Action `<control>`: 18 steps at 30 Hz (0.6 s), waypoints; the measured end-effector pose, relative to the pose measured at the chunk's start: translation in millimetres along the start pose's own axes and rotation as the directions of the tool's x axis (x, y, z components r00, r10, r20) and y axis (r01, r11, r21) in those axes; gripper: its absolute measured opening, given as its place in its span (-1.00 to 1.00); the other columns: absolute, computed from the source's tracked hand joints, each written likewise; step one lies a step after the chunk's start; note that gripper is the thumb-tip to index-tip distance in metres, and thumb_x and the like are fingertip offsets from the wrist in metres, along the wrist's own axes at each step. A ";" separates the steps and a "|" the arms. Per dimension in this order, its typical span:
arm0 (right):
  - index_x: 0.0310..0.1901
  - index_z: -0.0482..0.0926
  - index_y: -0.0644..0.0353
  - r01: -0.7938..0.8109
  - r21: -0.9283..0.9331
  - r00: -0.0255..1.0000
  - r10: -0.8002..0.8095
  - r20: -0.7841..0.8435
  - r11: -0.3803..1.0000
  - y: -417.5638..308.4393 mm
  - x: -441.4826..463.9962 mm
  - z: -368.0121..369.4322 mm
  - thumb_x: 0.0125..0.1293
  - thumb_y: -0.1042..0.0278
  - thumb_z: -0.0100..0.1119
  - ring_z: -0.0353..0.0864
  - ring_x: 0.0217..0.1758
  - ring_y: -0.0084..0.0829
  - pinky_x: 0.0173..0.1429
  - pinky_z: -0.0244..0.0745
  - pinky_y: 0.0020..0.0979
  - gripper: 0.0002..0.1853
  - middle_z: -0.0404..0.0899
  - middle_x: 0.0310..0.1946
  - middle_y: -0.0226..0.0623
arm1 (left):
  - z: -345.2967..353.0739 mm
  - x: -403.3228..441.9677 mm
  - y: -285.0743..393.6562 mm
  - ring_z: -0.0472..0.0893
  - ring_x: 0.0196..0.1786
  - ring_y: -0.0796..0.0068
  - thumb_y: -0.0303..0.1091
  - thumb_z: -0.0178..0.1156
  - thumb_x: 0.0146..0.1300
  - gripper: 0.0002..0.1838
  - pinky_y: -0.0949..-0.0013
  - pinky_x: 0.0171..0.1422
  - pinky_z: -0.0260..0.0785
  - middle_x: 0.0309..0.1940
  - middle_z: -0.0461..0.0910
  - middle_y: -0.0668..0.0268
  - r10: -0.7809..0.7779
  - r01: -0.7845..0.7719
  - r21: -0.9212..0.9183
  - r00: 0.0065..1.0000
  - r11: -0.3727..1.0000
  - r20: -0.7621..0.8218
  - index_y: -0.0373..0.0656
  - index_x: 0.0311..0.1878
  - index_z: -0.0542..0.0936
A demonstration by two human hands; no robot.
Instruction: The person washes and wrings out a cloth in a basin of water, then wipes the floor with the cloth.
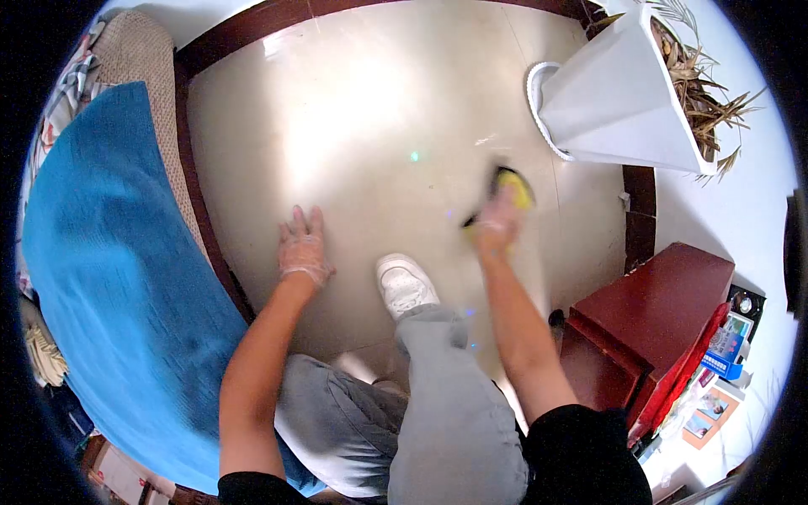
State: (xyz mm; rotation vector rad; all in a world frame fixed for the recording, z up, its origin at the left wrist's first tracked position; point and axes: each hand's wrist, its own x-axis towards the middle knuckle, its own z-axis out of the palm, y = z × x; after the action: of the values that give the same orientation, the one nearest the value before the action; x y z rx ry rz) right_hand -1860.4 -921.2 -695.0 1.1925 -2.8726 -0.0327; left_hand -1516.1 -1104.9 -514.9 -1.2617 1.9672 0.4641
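Observation:
On the pale tiled floor [362,194], my left hand [304,252] lies flat with its fingers spread, in a clear thin glove. My right hand [498,223], gloved too and blurred by motion, is closed on a yellow and black scrubber [519,190] against the floor, to the right of the middle. The scrubber's black edge shows on both sides of the hand. Between my arms a white shoe [406,284] stands on the floor.
A white planter [619,97] with dry leaves stands at the upper right. A dark red cabinet [652,295] is at the right, with small items beside it. At the left, a blue cloth [126,252] covers a seat or bed. Dark skirting edges the floor.

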 end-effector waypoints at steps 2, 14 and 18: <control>0.42 0.26 0.22 0.087 0.178 0.926 -0.145 0.349 0.980 -127.5 -16.0 -103.8 0.41 0.37 -0.04 0.62 -0.19 -0.08 -0.05 0.50 -0.06 -0.45 0.62 -0.18 0.04 | 1.1 1.9 -1.7 0.01 0.56 -0.33 0.04 0.58 -0.09 0.38 -0.01 0.63 0.00 0.62 -0.22 -0.01 0.013 -0.013 0.008 1.000 1.000 -0.014 0.08 0.62 -0.23; 0.42 0.31 -0.02 -0.339 0.057 0.908 0.311 0.281 0.939 -54.8 26.0 -124.7 0.36 0.32 0.02 0.66 -0.20 -0.01 -0.14 0.56 0.01 -0.43 0.61 -0.23 0.04 | 0.5 -1.2 -6.9 -0.01 0.57 -0.33 0.02 0.59 -0.10 0.38 -0.02 0.62 0.03 0.62 -0.22 0.01 0.049 -0.049 -0.009 0.998 0.999 -0.027 0.07 0.62 -0.22; 0.43 0.30 -0.07 0.201 0.242 0.917 -0.269 0.296 0.949 -164.3 -36.6 -113.6 0.30 0.38 0.06 0.65 -0.22 -0.04 -0.16 0.58 0.00 -0.38 0.63 -0.19 0.02 | -6.8 -1.5 -6.8 -0.04 0.58 -0.32 0.02 0.59 -0.09 0.38 -0.05 0.60 0.05 0.63 -0.22 0.02 0.041 -0.041 -0.010 0.999 0.999 0.003 0.07 0.62 -0.21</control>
State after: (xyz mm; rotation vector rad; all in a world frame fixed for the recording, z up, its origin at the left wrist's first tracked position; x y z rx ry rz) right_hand -1714.2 -1012.2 -587.3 1.7230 -3.0450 0.0732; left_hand -1512.4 -1111.4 -508.7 -1.2285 1.9936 0.4959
